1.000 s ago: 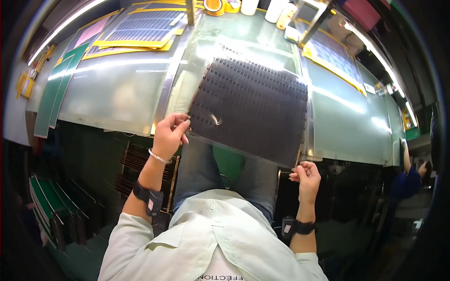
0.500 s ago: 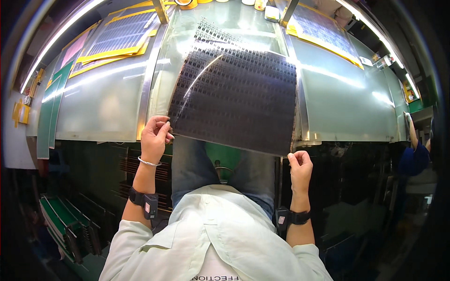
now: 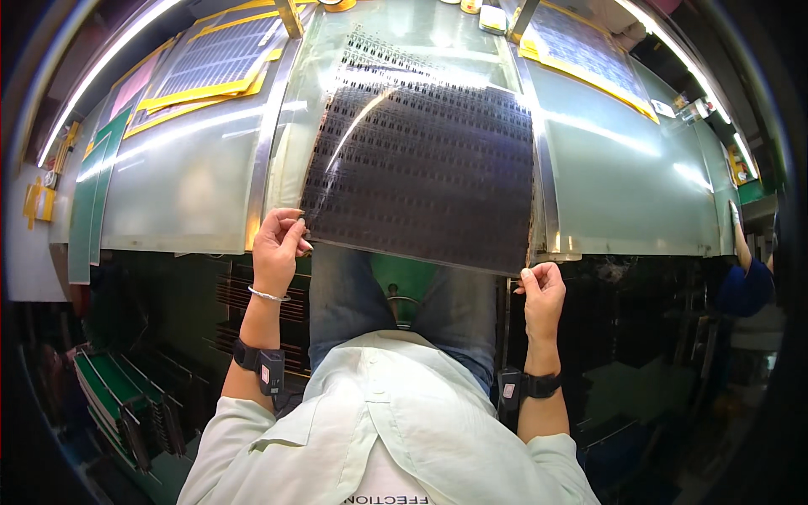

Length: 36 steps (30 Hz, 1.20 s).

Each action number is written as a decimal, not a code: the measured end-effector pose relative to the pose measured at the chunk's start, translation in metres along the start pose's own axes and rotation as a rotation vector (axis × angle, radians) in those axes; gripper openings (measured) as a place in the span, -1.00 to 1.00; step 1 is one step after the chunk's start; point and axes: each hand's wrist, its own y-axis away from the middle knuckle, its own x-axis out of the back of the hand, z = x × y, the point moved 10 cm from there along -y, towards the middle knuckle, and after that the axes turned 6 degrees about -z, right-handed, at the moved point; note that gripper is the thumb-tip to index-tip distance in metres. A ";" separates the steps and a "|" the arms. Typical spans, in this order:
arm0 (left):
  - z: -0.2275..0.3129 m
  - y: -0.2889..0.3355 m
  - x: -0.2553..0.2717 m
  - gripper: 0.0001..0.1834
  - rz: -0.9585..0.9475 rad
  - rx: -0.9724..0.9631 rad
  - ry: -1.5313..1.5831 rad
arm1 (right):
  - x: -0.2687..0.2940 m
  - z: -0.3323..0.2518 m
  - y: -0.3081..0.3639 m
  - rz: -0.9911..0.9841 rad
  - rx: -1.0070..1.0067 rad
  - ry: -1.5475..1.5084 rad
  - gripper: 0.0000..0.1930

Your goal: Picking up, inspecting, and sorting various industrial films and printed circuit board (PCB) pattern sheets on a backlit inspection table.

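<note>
A large dark, glossy film sheet [image 3: 421, 168] with rows of small printed patterns spans the lit glass worktop in front of me, its near edge hanging over the table's front edge. My left hand [image 3: 279, 238] pinches the near left corner between thumb and fingers. At the near right corner, my right hand [image 3: 540, 290] grips the sheet between thumb and forefinger. The sheet slants, its right corner nearer to me than its left. Light glares along its far part, where small patterns show through.
Yellow-edged patterned films [image 3: 210, 67] lie at the back left, more yellow-edged film [image 3: 581, 63] at the back right. Metal rails [image 3: 269, 143] flank the central panel. Green strips [image 3: 88, 198] rest far left. A rack of green boards [image 3: 109, 391] stands low left. Another person's arm [image 3: 742, 244] shows far right.
The sheet's near right corner has risen slightly away from me, along with my right hand. My left hand has stayed almost in place.
</note>
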 end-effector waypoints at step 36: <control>0.049 0.008 -0.003 -0.81 0.186 -0.356 -0.527 | 0.008 -0.016 -0.018 0.028 0.109 0.306 -0.86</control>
